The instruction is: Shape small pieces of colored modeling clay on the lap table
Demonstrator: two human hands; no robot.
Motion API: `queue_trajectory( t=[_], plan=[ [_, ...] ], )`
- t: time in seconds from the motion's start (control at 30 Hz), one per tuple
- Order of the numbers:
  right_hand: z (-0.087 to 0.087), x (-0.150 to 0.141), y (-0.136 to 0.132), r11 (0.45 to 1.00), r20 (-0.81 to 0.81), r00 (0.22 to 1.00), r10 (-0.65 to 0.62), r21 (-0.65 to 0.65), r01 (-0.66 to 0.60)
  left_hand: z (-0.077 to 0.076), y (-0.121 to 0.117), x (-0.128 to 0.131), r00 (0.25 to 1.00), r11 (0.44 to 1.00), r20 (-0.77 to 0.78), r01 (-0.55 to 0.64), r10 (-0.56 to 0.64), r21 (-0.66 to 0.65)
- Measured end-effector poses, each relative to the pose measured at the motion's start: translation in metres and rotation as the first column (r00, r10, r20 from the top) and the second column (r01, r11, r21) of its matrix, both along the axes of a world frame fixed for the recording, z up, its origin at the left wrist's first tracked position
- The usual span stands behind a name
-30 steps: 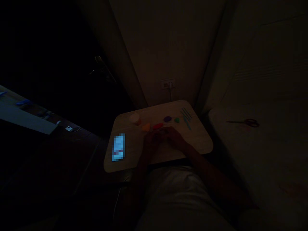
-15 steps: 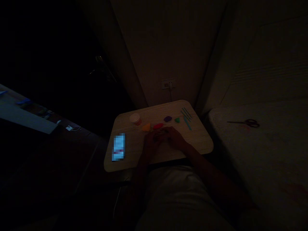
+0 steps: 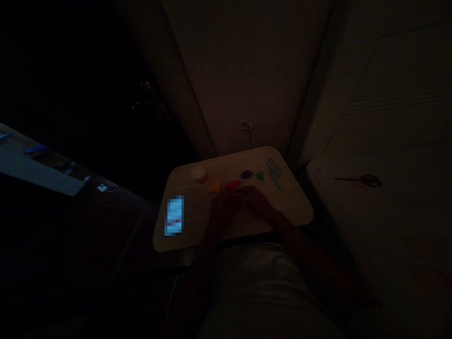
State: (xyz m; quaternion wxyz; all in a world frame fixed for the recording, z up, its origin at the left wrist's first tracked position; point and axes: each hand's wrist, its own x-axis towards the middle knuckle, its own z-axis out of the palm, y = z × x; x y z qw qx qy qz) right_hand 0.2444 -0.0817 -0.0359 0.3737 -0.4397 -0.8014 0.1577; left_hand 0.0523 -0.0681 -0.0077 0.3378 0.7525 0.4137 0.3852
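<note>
Both my hands meet over the middle of a small wooden table (image 3: 197,226) in very dim light. My left hand (image 3: 222,205) and my right hand (image 3: 254,200) have their fingertips together; whether anything lies between them is too dark to make out. Just beyond the fingers sits a red lump of modelling clay (image 3: 232,185). An orange lump (image 3: 215,187) lies to its left, a purple lump (image 3: 246,174) and a green lump (image 3: 260,175) to its right. Several thin teal modelling tools (image 3: 275,180) rest near the far right corner. At the back left stands a tub with a pale lid (image 3: 198,173).
A phone with a lit, pixelated screen (image 3: 174,215) lies on the table's left side. Scissors (image 3: 363,180) rest on a pale surface at right. Behind the table, a plug with a cable sits in a wall socket (image 3: 247,123). A door handle (image 3: 145,86) shows at left.
The hands stay together at the same spot, with hardly any visible movement. The view shifts very slightly; the clay lumps, tools, tub and phone keep their places.
</note>
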Motion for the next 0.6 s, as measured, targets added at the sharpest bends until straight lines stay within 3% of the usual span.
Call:
queue_trajectory(
  t=[0.33,0.47,0.6],
  plan=[
    [-0.0028,-0.0012,-0.0001,1.0,-0.003,1.0,-0.018,0.002,0.018,-0.002,0.004,0.0034,0.999,0.999,0.042,0.027,-0.026,-0.043],
    [0.0002,-0.0014,-0.0013,1.0,-0.012,1.0,-0.01,0.004,0.01,-0.0037,0.004,0.0016,1.0,1.0,-0.018,-0.022,0.022,0.012],
    [0.0009,-0.0008,-0.001,0.999,-0.012,0.999,-0.032,-0.024,0.032,-0.0025,0.0029,-0.0003,0.999,1.0,-0.036,0.006,-0.005,0.025]
  ],
)
